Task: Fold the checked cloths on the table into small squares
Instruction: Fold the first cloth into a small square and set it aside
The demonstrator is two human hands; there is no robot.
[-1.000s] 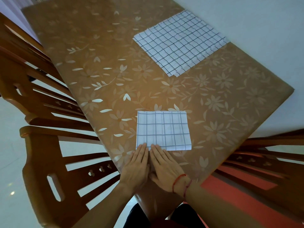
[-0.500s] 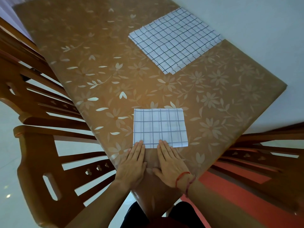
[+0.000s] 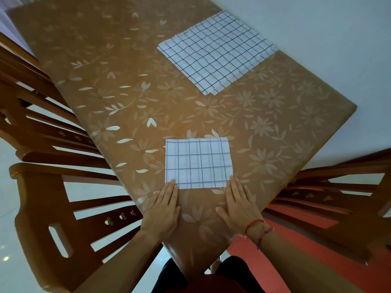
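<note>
The left grip (image 3: 164, 210) lies flat on the desk (image 3: 127, 81), with fingers straight and together, and it holds nothing. Its fingertips touch the near left corner of the folded checked cloth (image 3: 197, 163). The right grip (image 3: 241, 205) is flat in the same way, with the thumb spread out, and its fingertips touch the near right corner. The cloth lies just ahead of both grips. Far ahead of the right grip, at the desk edge, lies a larger stack of checked cloths (image 3: 218, 52). A red string (image 3: 257, 226) goes around the right wrist.
</note>
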